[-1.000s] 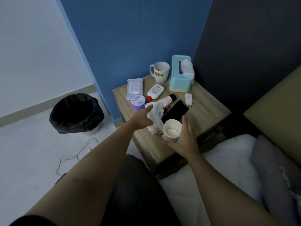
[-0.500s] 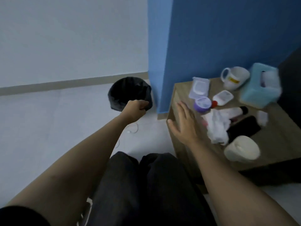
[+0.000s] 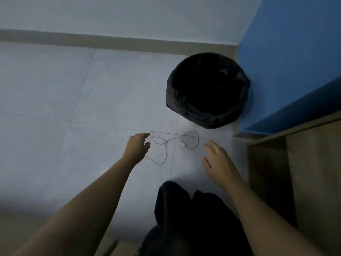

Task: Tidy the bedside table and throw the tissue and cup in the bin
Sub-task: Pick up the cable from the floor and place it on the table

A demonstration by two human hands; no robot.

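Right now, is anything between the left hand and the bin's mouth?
Nothing that blocks. Only a white cable lies flat on the floor between the left hand and the bin. The bin's mouth is open, with no lid. The tissue and cup are out of view.

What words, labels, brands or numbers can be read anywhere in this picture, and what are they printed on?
None: no text can be read in this picture.
The bin, the cable on the floor and the side of the bedside table show no writing, label or number. The view is dim and slightly blurred.
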